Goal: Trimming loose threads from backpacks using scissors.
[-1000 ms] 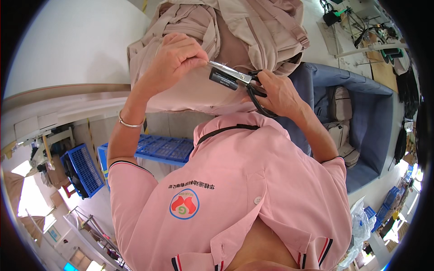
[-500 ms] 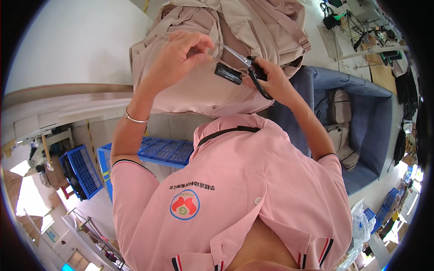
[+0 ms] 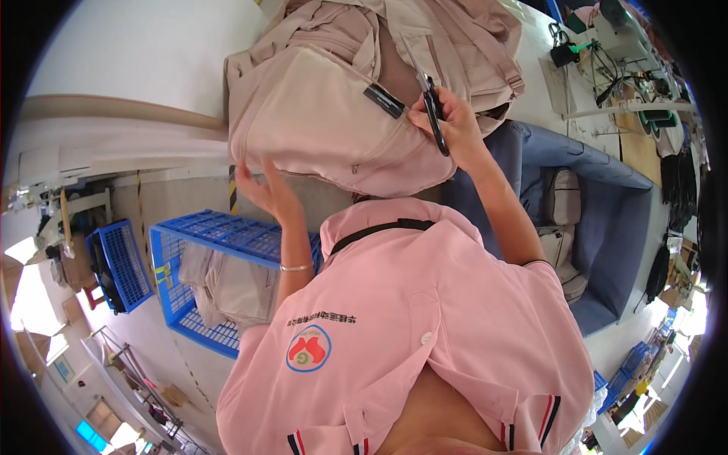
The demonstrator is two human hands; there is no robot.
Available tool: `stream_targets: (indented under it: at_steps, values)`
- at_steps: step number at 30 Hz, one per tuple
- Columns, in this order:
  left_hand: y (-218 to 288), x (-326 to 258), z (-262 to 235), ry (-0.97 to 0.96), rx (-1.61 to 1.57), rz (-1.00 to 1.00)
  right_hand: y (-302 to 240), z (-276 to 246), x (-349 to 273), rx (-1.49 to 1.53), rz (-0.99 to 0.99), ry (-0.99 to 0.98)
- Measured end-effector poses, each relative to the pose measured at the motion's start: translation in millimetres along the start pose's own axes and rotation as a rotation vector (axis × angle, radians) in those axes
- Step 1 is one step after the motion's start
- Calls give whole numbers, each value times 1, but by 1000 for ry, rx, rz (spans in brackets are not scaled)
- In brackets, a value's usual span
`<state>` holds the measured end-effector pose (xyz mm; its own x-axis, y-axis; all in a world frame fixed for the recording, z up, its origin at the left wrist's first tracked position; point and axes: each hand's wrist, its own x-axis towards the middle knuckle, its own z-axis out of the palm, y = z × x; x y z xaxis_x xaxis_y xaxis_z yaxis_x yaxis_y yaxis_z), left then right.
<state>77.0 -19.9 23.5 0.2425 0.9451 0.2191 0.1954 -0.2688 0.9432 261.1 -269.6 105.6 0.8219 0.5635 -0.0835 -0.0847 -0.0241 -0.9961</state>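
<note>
- Beige bag lies on the white table, its lower end hanging over the near edge; a small black rectangular label is sewn on its front panel, toward the right.
- More beige bags are heaped behind it, toward the far edge of the table.
- Right hand is closed around black scissors, blades pointing up and away, held against the bag just right of the label.
- Left hand is open with fingers spread, touching the bag's lower left edge at the table's near edge; a thin bracelet sits on that wrist.
- Below the table edge, a blue plastic crate stands on the floor with beige fabric pieces in it; a second blue crate is further left.
- To the right, a blue cloth bin holds another beige bag.
- At the far right, cables and a machine sit on a bench.
- A pink collared shirt with a round red and green badge fills the foreground.
</note>
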Motion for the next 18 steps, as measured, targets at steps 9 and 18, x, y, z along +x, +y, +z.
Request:
stream_targets:
  at_steps: [9, 18]
  values:
    - [-91, -111, -6, -660, -630, -921, -10, 17, -23, 110, 26, 13]
    - [24, -95, -28, -254, -865, -722, 3, 11, -61, 106, -154, 223]
